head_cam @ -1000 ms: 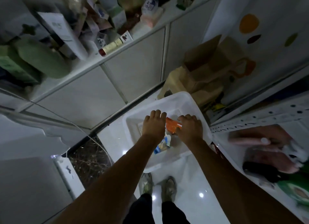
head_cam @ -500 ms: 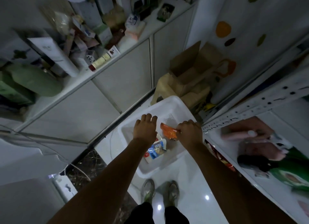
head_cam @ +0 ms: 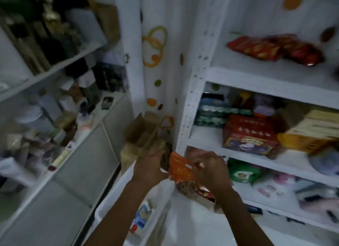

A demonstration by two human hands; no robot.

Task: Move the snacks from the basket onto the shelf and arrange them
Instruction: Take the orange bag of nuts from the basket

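An orange snack packet [head_cam: 180, 170] is held up in front of the white shelf unit [head_cam: 192, 106], near its left post. My right hand [head_cam: 209, 170] pinches the packet's right side. My left hand [head_cam: 149, 169] grips its left edge, fingers curled. Below my arms the white plastic basket [head_cam: 102, 211] stands on the floor with a blue-and-white packet [head_cam: 142, 216] inside. Red snack packets [head_cam: 271, 47] lie on the upper shelf, a green packet [head_cam: 242, 172] on a lower one. The picture is blurred.
Boxes, among them a red carton [head_cam: 247, 133] and a yellow one [head_cam: 308, 133], fill the middle shelf. Brown paper bags [head_cam: 141, 135] stand in the corner behind my hands. A cluttered cabinet [head_cam: 64, 117] runs along the left.
Both hands have lifted the orange packet out of the basket and up toward the shelf. The view has swung upward from the floor to the shelves.
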